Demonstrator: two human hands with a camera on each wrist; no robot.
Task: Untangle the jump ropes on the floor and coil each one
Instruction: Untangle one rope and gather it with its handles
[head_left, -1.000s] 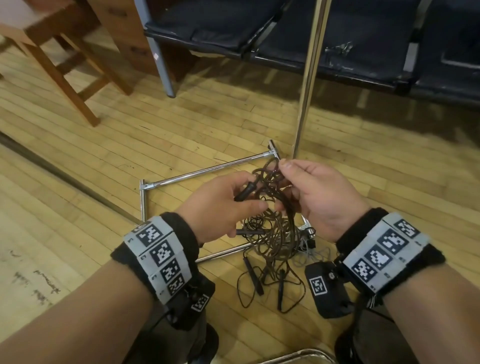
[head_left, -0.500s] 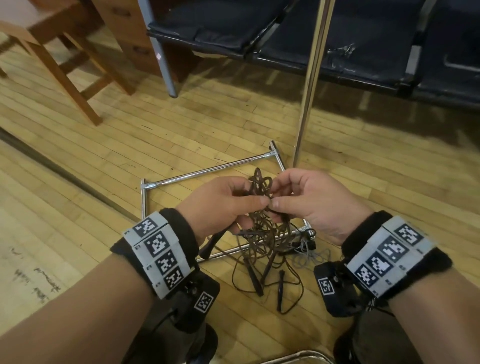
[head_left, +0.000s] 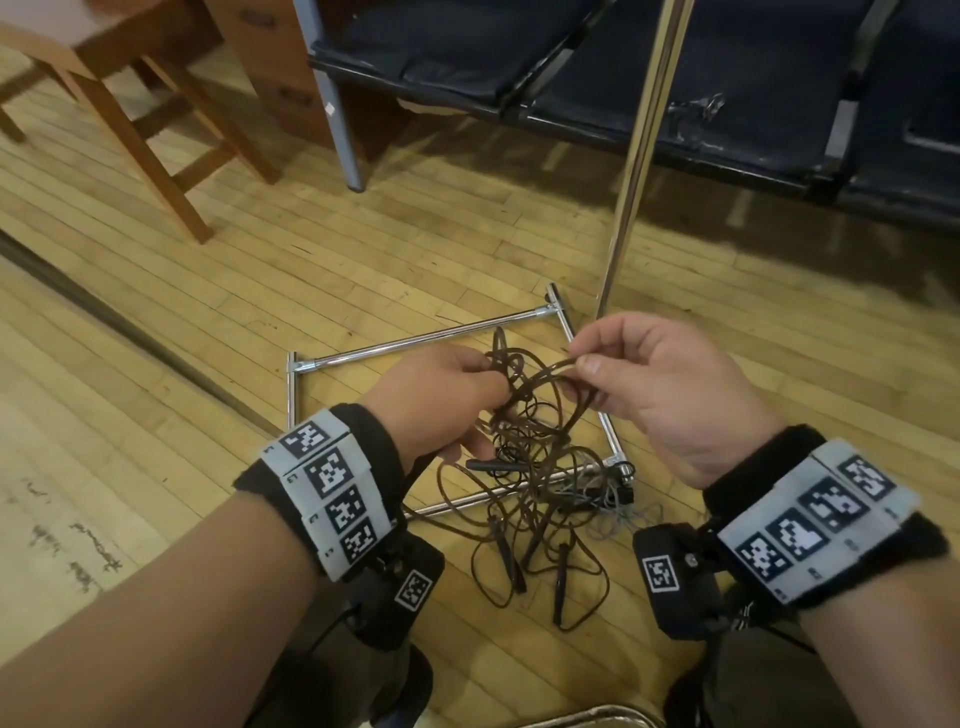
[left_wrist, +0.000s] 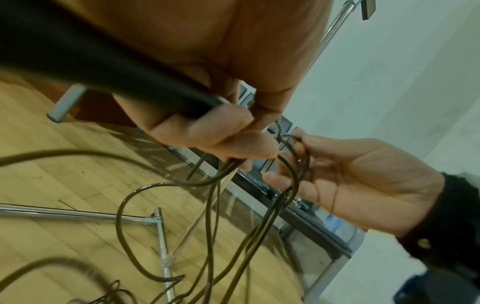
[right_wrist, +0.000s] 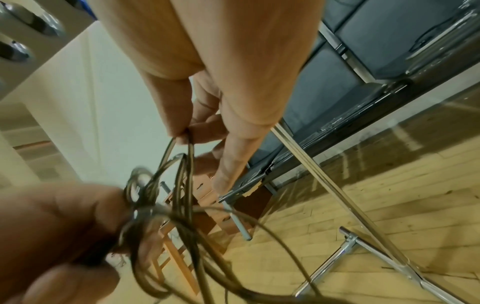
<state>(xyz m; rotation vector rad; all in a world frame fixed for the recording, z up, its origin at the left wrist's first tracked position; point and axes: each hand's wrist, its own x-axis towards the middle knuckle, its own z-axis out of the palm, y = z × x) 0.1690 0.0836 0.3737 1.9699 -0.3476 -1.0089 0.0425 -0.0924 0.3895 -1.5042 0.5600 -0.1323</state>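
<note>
A tangle of thin dark brown jump ropes (head_left: 530, 447) hangs between both hands, with loops and black handles (head_left: 509, 564) trailing onto the wooden floor. My left hand (head_left: 441, 400) grips a bunch of strands and a black handle (left_wrist: 145, 90). My right hand (head_left: 649, 395) pinches one loop (head_left: 550, 371) between thumb and forefinger and holds it up and apart from the bunch. In the right wrist view the pinched loop (right_wrist: 182, 148) runs down to the knot at my left hand (right_wrist: 52, 236).
A chrome tube frame (head_left: 415, 343) lies on the floor under the ropes, with an upright chrome pole (head_left: 639, 156) rising from it. A dark padded bench (head_left: 571, 67) stands behind. A wooden stool (head_left: 130, 119) is at the far left. A grey cord (head_left: 618, 514) lies by the frame's corner.
My hands have moved apart. The right hand has drawn one loop out of the knot to the right; the tangle has loosened and more rope now hangs to the floor.
</note>
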